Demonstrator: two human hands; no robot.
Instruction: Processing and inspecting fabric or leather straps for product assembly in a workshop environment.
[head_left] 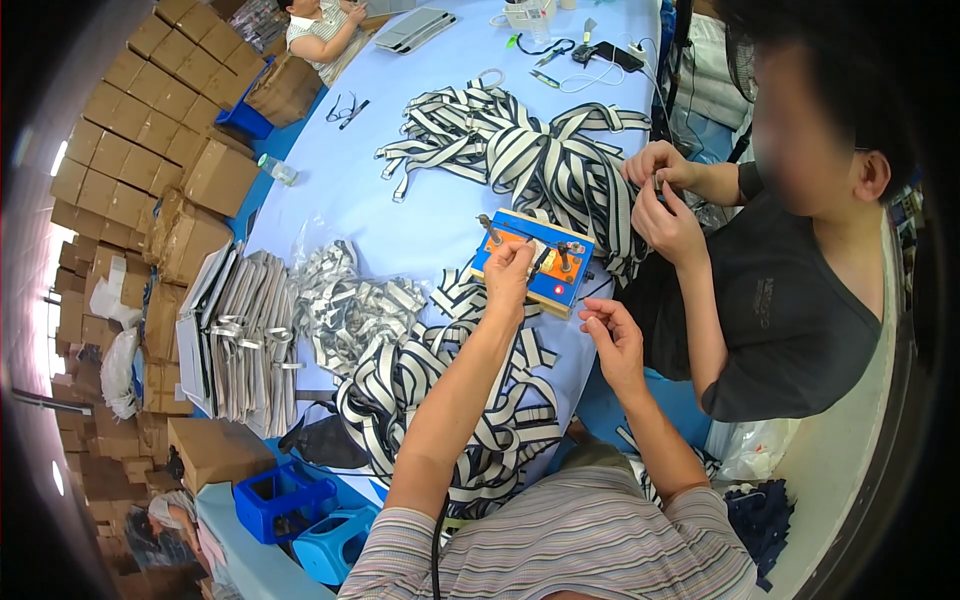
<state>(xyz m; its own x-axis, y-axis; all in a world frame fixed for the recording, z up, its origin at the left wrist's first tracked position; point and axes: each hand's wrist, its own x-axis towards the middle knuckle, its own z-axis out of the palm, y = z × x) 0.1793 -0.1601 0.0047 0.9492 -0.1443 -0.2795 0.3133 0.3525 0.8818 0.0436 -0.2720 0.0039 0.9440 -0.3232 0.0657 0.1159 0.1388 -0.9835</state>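
Note:
A blue and orange board (547, 292) with a wooden edge and metal clamp-like posts lies on the table in front of me. My left hand (508, 275) is over its middle, thumb and fingertips pinched together; what they hold is too small to make out. Just off the board's right corner is my right hand (615, 342), fingers half curled and apart, with nothing visible in it. Black-and-white striped straps (400, 400) lie heaped under my left forearm. Another large bundle of striped straps (560, 160) spreads beyond the board.
A co-worker (770, 290) at the right holds both hands together beside the far bundle. Clear-bagged straps (350, 300) and a stack of grey-white flat pieces (245, 335) are at left. Scissors (583, 52), a phone (617, 56) and cables lie at the back; blue stools (285, 500) stand lower left.

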